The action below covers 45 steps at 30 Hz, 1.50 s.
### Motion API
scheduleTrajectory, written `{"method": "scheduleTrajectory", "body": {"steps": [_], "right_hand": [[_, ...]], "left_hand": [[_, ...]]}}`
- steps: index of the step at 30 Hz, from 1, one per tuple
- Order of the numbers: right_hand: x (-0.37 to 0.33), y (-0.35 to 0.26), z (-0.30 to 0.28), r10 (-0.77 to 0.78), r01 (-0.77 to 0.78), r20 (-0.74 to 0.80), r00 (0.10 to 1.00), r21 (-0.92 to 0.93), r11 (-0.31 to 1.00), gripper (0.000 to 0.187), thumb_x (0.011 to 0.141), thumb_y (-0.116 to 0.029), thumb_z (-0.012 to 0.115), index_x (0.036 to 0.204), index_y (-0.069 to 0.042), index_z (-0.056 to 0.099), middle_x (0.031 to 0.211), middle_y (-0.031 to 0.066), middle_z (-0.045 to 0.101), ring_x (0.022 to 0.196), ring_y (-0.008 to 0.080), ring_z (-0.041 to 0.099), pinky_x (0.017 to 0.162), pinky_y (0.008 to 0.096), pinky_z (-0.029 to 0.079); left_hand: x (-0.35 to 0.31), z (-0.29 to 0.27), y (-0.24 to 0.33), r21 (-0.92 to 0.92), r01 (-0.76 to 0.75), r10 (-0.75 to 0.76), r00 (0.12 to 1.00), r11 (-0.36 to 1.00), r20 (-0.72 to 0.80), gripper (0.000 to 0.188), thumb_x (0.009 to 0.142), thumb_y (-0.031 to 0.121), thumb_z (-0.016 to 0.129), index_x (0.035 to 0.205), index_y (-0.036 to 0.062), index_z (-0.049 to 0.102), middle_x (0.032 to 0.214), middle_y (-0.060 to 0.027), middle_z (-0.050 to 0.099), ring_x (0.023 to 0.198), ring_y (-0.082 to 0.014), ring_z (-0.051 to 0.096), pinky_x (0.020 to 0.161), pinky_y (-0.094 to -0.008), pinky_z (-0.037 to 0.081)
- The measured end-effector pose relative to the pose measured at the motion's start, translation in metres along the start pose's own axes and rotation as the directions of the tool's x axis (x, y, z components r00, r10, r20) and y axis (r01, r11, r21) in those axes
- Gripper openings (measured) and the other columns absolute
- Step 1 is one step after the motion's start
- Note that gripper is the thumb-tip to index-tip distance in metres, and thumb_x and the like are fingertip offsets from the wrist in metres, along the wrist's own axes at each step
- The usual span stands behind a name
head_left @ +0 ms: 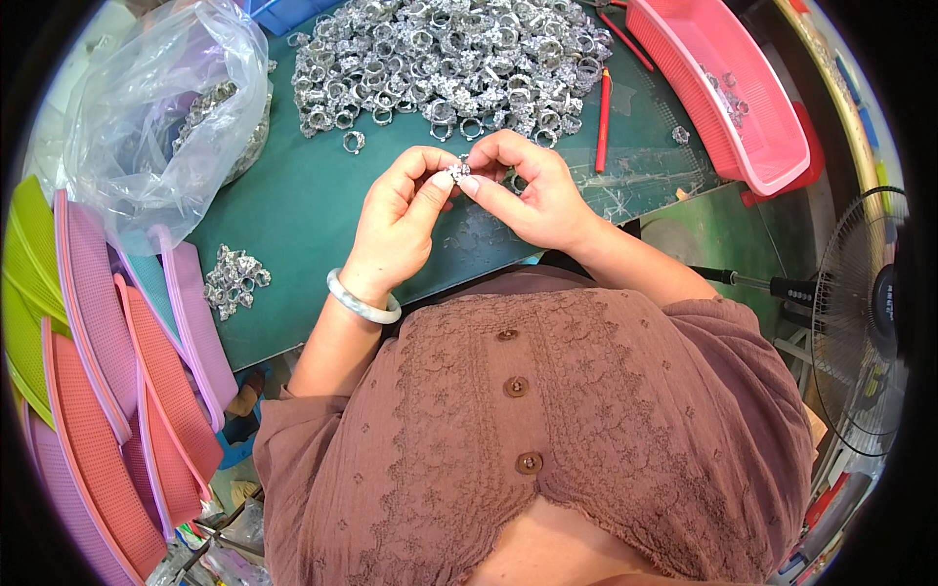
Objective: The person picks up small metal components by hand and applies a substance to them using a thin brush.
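Observation:
Between the fingertips of both hands is a small silver ring (458, 171) with a studded top. My left hand (403, 200), with a pale bangle on its wrist, pinches it from one side. From the other side my right hand (532, 190) pinches it with thumb and index finger. Just beyond my hands lies a big heap of similar silver rings (449, 63) on the green table mat (293, 215). A single ring (354, 142) sits apart at the heap's near left edge. Farther left is a small cluster of rings (234, 281).
A red pen-like tool (603, 122) lies right of the heap. At the right, a pink basket (723, 88) holds a few rings. A clear plastic bag (147, 107) stands at the left above stacked coloured baskets (127, 361). A fan (860, 313) stands at the far right.

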State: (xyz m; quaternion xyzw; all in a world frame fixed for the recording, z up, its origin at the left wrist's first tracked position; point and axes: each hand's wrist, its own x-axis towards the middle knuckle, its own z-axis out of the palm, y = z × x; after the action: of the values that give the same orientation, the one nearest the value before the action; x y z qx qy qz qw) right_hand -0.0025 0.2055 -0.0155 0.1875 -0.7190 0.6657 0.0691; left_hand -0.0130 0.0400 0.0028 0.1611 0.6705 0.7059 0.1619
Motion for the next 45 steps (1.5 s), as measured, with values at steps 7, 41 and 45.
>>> {"method": "scheduleTrajectory", "body": {"steps": [7, 41, 45], "right_hand": [[0.0, -0.001, -0.001, 0.003, -0.003, -0.008, 1.0, -0.012, 1.0, 0.014, 0.077, -0.009, 0.063, 0.082, 0.0, 0.053, 0.072, 0.0013, 0.055, 0.064, 0.0053, 0.051, 0.057, 0.02, 0.043], [0.003, 0.009, -0.15, -0.013, 0.459, 0.459, 0.888, -0.888, -0.015, 0.018, 0.07, -0.005, 0.049, 0.088, -0.006, 0.048, 0.102, 0.0071, 0.052, 0.084, 0.0215, 0.052, 0.074, 0.0323, 0.043], [-0.004, -0.002, -0.15, -0.161, 0.31, 0.283, 0.946, -0.933, 0.184, 0.019, 0.072, 0.0, 0.053, 0.089, -0.004, 0.049, 0.084, 0.0089, 0.054, 0.075, 0.0214, 0.053, 0.069, 0.0286, 0.044]], "left_hand": [[-0.002, 0.005, -0.002, -0.08, 0.018, -0.021, 0.999, 0.997, -0.029, 0.015, 0.089, 0.01, 0.045, 0.098, 0.0009, 0.052, 0.089, -0.0014, 0.054, 0.078, -0.0077, 0.048, 0.072, -0.0212, 0.041], [-0.022, 0.009, -0.027, -0.271, 0.227, -0.232, 0.973, 0.935, 0.014, 0.018, 0.09, 0.009, 0.044, 0.102, -0.0013, 0.052, 0.093, -0.0067, 0.056, 0.085, -0.0159, 0.057, 0.077, -0.0261, 0.047], [-0.025, 0.008, -0.031, -0.271, 0.226, -0.232, 0.973, 0.936, 0.011, 0.018, 0.09, 0.009, 0.044, 0.103, -0.001, 0.052, 0.092, -0.0063, 0.056, 0.085, -0.0157, 0.057, 0.077, -0.0261, 0.047]]}}
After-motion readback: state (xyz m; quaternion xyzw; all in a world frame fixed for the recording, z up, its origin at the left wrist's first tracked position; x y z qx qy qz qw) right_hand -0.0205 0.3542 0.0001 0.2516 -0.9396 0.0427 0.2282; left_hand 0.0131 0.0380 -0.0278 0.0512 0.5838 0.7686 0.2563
